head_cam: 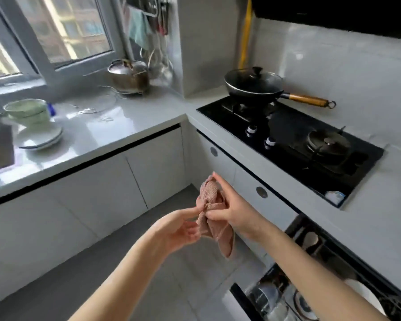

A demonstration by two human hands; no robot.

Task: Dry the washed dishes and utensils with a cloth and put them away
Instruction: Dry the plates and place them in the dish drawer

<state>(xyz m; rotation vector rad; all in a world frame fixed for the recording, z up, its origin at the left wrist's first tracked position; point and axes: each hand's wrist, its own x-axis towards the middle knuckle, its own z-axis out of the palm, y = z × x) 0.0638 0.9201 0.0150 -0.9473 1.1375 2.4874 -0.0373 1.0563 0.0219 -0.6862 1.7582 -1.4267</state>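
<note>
Item: your left hand (pixel 183 228), lowest and closest, its fingertips pinched on one edge of the cloth (pixel 210 193). Item: your right hand (pixel 232 212), thumb and curled fingers bunching the same cloth, forefinger straight along it. The cloth hung lengthwise between both hands, in front of the hob (pixel 287 135) and below it. Item: bowls (pixel 28 111) standing on plates (pixel 42 137), well left of the hob, on your left hand's side; probably next for drying.

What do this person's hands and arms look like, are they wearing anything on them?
Nothing worn shows. The left hand and right hand are bare, with no gloves, rings or bracelets, and the left forearm and right forearm are uncovered down to the picture's edge: no sleeve, no watch.
</note>
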